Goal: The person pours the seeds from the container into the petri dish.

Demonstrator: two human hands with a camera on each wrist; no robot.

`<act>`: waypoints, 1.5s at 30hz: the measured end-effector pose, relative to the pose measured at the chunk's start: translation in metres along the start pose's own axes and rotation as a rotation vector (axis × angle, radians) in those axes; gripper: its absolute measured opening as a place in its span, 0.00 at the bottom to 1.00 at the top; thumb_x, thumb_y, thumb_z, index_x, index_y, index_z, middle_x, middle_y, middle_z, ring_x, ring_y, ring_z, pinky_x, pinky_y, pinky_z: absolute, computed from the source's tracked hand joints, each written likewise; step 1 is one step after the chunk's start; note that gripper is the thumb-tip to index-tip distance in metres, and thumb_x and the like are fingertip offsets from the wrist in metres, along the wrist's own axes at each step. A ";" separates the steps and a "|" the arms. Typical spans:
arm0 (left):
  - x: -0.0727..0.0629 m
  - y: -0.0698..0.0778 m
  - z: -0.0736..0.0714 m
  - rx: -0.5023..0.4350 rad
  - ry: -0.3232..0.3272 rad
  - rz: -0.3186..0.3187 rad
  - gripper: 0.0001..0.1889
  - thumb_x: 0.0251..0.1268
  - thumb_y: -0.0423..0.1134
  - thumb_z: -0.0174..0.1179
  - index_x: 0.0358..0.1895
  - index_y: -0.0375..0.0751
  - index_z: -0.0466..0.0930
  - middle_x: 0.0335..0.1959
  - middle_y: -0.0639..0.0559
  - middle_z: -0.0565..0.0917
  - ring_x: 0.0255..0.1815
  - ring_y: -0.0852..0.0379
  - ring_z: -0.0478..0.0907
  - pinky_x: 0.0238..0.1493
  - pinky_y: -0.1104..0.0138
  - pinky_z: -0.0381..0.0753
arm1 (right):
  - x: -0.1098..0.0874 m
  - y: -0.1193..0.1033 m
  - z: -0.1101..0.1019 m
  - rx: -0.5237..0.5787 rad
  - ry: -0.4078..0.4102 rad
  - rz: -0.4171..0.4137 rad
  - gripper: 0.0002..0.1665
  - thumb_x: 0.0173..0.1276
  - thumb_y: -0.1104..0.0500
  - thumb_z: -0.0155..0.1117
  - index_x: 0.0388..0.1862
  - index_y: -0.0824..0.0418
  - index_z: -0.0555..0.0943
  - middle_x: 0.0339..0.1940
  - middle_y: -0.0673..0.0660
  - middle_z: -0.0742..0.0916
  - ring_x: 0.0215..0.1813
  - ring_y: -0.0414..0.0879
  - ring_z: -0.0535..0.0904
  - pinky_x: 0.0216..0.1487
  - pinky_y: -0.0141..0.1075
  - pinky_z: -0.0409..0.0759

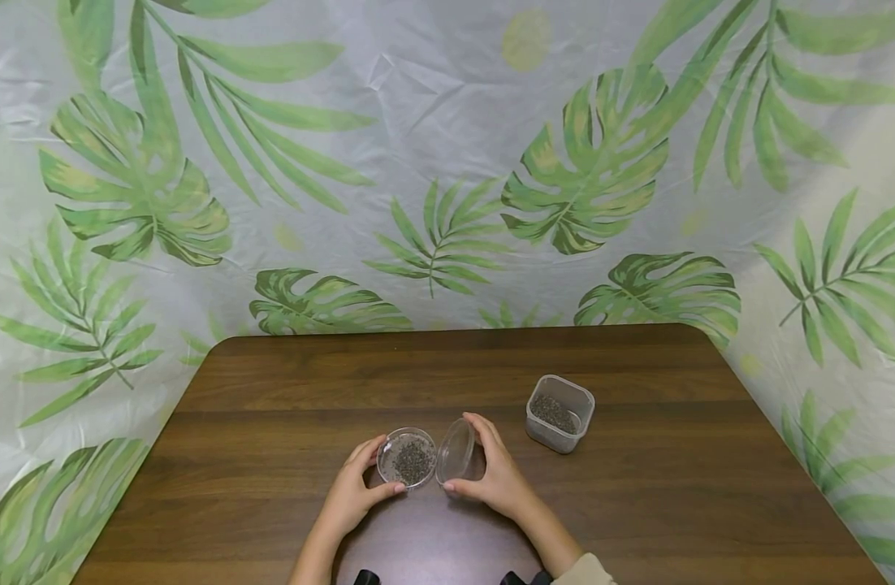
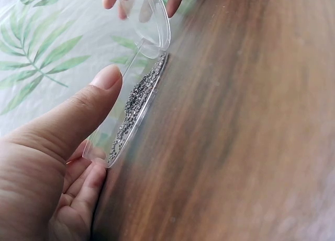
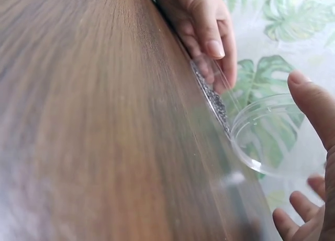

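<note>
A clear petri dish [image 1: 407, 457] stands on the table, with dark grey granules [image 1: 412, 463] spread over part of its bottom. My left hand [image 1: 352, 487] grips this dish by its side, thumb at the near rim and fingers at the far side. The clear petri dish lid [image 1: 456, 451] is tilted up on edge just right of the dish. My right hand [image 1: 497, 478] holds the lid between thumb and fingers. In the left wrist view, the lid's lower edge [image 2: 152, 51] meets or nearly meets the dish rim; I cannot tell if they touch.
A square translucent plastic container [image 1: 560, 414] with more dark granules stands behind and to the right of my right hand. The brown wooden table [image 1: 272, 406] ends at a leaf-patterned curtain [image 1: 433, 162]. Two dark objects [image 1: 367, 577] show at the bottom edge.
</note>
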State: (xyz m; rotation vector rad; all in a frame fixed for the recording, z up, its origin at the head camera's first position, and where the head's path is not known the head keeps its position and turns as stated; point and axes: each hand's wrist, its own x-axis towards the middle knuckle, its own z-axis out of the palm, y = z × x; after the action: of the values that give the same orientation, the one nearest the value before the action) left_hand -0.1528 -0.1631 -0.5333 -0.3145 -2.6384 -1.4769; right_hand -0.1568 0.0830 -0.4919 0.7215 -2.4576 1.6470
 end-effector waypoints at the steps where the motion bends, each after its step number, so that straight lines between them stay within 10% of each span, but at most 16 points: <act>1: 0.000 0.000 0.000 0.001 0.000 0.001 0.44 0.37 0.49 0.72 0.62 0.37 0.65 0.57 0.45 0.69 0.51 0.48 0.73 0.54 0.53 0.67 | 0.000 0.000 0.001 0.005 -0.002 0.003 0.56 0.40 0.60 0.77 0.66 0.64 0.56 0.64 0.65 0.64 0.62 0.58 0.62 0.60 0.51 0.61; 12: 0.000 0.001 0.000 0.004 0.003 0.009 0.44 0.37 0.47 0.72 0.62 0.36 0.65 0.57 0.44 0.70 0.51 0.48 0.73 0.54 0.54 0.68 | 0.006 0.040 0.017 0.069 -0.036 -0.020 0.60 0.41 0.51 0.77 0.69 0.56 0.51 0.67 0.61 0.61 0.65 0.53 0.59 0.61 0.44 0.62; 27: 0.000 -0.001 0.000 -0.001 -0.001 0.001 0.43 0.37 0.47 0.72 0.62 0.37 0.65 0.57 0.44 0.69 0.51 0.47 0.73 0.54 0.52 0.68 | 0.012 0.004 0.017 0.151 -0.054 -0.031 0.59 0.40 0.66 0.76 0.68 0.68 0.50 0.64 0.69 0.59 0.61 0.63 0.62 0.59 0.52 0.62; 34: 0.000 -0.001 0.000 -0.007 0.001 0.006 0.43 0.38 0.46 0.72 0.62 0.36 0.65 0.57 0.44 0.69 0.51 0.48 0.73 0.54 0.53 0.68 | 0.017 0.041 0.034 0.148 -0.050 -0.043 0.64 0.37 0.54 0.79 0.70 0.56 0.50 0.65 0.58 0.58 0.61 0.57 0.64 0.60 0.42 0.64; 45: 0.001 -0.001 0.000 -0.015 -0.009 0.005 0.42 0.39 0.46 0.72 0.62 0.36 0.65 0.57 0.44 0.69 0.51 0.47 0.73 0.53 0.53 0.69 | 0.022 0.030 0.037 0.149 -0.071 -0.086 0.66 0.35 0.61 0.80 0.70 0.58 0.49 0.63 0.62 0.56 0.56 0.57 0.67 0.55 0.47 0.69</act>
State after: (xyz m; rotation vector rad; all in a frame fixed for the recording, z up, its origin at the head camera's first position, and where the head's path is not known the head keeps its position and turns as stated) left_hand -0.1536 -0.1639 -0.5341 -0.3297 -2.6327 -1.4972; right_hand -0.1827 0.0518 -0.5253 0.9066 -2.3311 1.8169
